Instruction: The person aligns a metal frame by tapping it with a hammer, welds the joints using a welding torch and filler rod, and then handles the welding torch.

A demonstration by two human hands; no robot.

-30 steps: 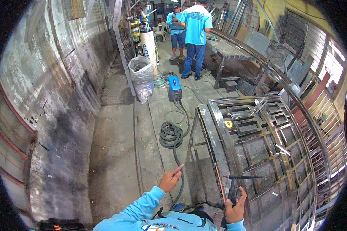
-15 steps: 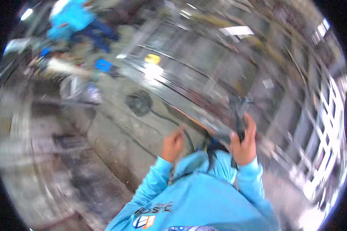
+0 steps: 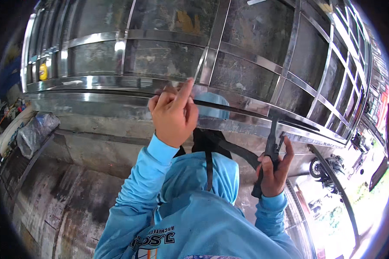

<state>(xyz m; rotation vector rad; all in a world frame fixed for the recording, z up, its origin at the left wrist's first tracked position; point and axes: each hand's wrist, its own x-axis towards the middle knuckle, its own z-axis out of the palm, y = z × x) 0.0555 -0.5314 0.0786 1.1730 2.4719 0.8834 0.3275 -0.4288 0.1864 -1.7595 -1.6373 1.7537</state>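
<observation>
My left hand (image 3: 173,114) is at the near rail of a shiny metal frame (image 3: 103,82), with the index finger stretched out and the other fingers bent but apart. A thin bright line runs on from the index fingertip; whether it is a rod or an edge of the frame I cannot tell. Held by its handle in my right hand (image 3: 274,172) is a black welding torch (image 3: 270,149), its head up against the same rail further right. A thick black hose (image 3: 240,151) runs close to the torch handle, in front of my body.
Crossbars of the frame spread across the far side over dark panels. A clear plastic bag (image 3: 39,131) lies at the left among clutter, and a yellow object (image 3: 43,71) sits by the frame's left end. Beyond the right side stands a motorcycle (image 3: 328,170) in bright light.
The view has turned and come closer to the frame. My left hand has moved forward to the rail, its fingers extended. The torch is still in my right hand. The co-worker is out of view.
</observation>
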